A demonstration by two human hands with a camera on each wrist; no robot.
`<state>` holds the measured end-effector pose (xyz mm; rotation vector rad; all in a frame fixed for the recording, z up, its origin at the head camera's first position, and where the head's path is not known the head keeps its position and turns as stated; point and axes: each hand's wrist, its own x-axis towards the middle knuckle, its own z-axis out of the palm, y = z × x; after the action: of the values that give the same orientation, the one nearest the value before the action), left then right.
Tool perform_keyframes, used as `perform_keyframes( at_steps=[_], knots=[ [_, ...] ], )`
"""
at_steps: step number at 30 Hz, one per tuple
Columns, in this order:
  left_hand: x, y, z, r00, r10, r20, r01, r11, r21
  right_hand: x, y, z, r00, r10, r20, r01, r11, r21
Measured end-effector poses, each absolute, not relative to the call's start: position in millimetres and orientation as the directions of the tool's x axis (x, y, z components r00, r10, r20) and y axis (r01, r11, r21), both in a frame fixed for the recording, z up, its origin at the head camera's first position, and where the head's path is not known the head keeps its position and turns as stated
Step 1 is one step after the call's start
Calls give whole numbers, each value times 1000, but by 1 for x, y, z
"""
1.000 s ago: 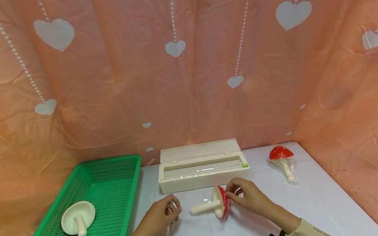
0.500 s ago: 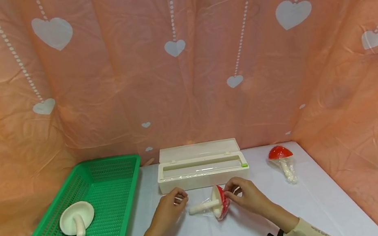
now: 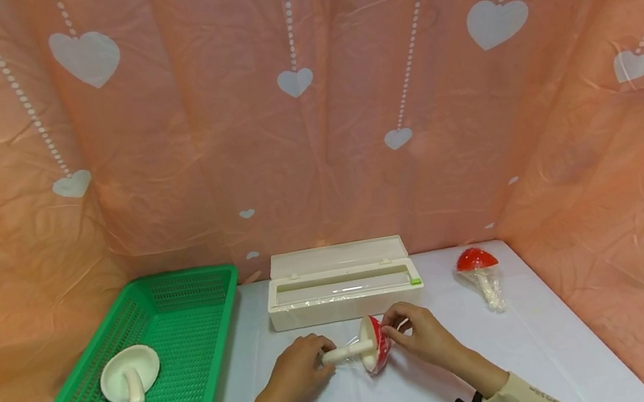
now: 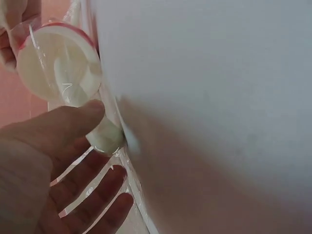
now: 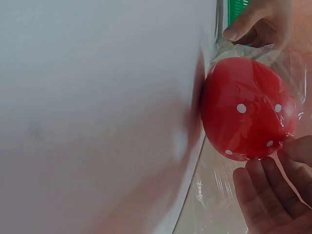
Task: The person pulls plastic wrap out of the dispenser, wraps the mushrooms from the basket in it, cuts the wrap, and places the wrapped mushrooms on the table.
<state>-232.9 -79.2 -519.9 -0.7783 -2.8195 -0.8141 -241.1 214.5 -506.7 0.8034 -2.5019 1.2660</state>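
L hand [image 3: 300, 366] grips mushroom [image 3: 358, 348] by its stem [image 4: 105, 135], R hand [image 3: 414, 328] pinches its cap [image 5: 246, 124] thru film [image 5: 265, 52], prob. so it can't roll & wrap sits snug; lies sideways on tbl [image 3: 541, 349], cap twd 3 o'clock, box [image 3: 348, 308] at 12.

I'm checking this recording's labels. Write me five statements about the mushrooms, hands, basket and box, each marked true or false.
1. An upturned mushroom lies in the green basket. True.
2. The lid of the white box is shut. False: it stands open.
3. The left hand holds the stem of the middle mushroom. True.
4. The right hand reaches into the green basket. False: it is at the middle mushroom's red cap.
5. The far-right mushroom lies apart from both hands. True.
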Motion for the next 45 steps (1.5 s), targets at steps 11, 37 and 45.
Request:
perform_keyframes(
  at_steps=[11,37,45],
  knots=[
    [-239,-70,-522,-855,443,271,518,766,381,-240,213,-512,-808,-324,492,-589,479,-651],
    [-245,-84,-506,-794,448,412,604,658,449,-245,209,-521,-628,-449,635,-730,622,-282],
    [-248,-85,-504,-787,431,441,613,625,483,-248,204,-521,-626,-425,654,-708,662,-247]
  ],
)
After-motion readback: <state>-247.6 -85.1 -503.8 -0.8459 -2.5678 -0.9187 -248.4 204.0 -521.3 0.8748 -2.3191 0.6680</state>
